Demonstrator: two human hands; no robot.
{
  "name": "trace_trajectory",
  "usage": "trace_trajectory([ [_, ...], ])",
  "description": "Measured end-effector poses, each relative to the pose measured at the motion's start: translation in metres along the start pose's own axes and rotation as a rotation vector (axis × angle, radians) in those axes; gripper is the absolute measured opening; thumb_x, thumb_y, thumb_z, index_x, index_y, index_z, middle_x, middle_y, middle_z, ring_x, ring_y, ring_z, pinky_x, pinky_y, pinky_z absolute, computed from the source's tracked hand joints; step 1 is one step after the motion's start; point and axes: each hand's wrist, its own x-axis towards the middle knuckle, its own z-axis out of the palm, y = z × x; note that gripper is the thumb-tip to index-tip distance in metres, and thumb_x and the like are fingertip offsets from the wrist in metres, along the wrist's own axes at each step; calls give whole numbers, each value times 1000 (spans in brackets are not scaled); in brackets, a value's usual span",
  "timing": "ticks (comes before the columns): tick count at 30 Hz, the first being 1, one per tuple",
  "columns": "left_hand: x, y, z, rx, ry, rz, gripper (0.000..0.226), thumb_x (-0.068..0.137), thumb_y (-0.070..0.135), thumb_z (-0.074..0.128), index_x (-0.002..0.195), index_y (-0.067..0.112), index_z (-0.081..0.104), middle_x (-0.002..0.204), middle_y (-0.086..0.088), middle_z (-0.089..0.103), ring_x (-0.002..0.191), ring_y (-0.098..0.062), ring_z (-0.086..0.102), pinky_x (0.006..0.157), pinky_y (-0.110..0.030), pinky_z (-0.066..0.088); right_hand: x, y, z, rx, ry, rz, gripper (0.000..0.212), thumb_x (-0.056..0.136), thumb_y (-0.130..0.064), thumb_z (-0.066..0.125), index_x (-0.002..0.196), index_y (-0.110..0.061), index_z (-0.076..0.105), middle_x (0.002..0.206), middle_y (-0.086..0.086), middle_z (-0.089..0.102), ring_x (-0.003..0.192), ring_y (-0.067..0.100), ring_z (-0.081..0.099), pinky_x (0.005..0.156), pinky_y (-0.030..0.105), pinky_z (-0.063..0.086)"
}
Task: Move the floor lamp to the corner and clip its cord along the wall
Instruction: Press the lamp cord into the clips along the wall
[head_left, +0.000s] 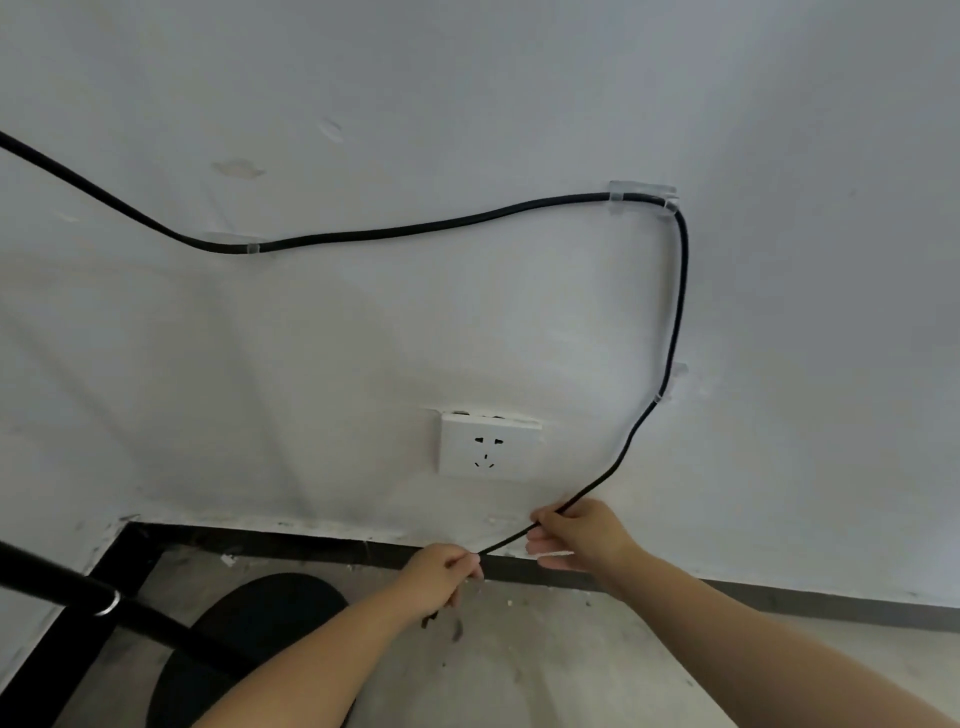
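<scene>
A black cord (441, 225) runs across the white wall through a clear clip (244, 244) at left, a clear clip (641, 197) at upper right, and a third clear clip (670, 384) lower down. Below that clip the cord slants down to my hands. My right hand (576, 535) pinches the cord near the wall's foot. My left hand (444, 577) grips the cord's end lower left of it; what the end carries is hidden in the fist. The lamp's black pole (67, 587) and round black base (260, 629) stand at the lower left, in the corner.
A white wall socket (485, 447) sits between the cord loop and my hands, with nothing plugged in. A dark skirting strip (311, 545) runs along the wall's foot. The grey floor (545, 670) is dusty with small debris.
</scene>
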Motion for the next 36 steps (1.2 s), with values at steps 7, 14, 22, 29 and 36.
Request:
trace_trajectory([
  [7, 14, 4, 0, -247, 145, 34, 30, 98, 18, 38, 76, 15, 57, 54, 0, 48, 44, -12, 42, 49, -24, 38, 4, 4, 12, -77, 152, -60, 13, 91, -14, 58, 82, -7, 64, 77, 11, 71, 68, 19, 71, 57, 24, 59],
  [14, 12, -3, -1, -244, 128, 94, 31, 98, 16, 39, 74, 17, 59, 52, 3, 53, 47, -9, 48, 58, -22, 42, 0, 7, 16, -55, 158, -14, 10, 91, -10, 56, 84, -6, 61, 75, 10, 68, 69, 20, 70, 60, 28, 60],
  [22, 14, 1, 12, -345, 234, 121, 31, 95, 8, 43, 68, 13, 55, 53, -1, 49, 52, -11, 45, 52, -14, 37, -5, 11, 19, 255, 141, -53, 8, 90, -6, 57, 87, -2, 64, 77, 13, 69, 68, 20, 71, 56, 23, 60],
  [29, 17, 12, 26, -524, 329, 38, 31, 95, 14, 47, 66, 7, 55, 52, -5, 50, 47, -16, 47, 43, -12, 39, 4, 20, 14, 39, 364, -102, 18, 92, -15, 54, 76, -11, 62, 74, 6, 71, 67, 14, 71, 55, 21, 55],
  [36, 18, 5, -6, -554, 99, -93, 31, 91, 36, 53, 82, 12, 71, 66, 0, 67, 60, -9, 63, 61, -20, 49, 4, 26, -21, -226, 429, -65, 24, 93, -10, 46, 74, -10, 60, 82, 16, 69, 58, 23, 70, 48, 26, 57],
])
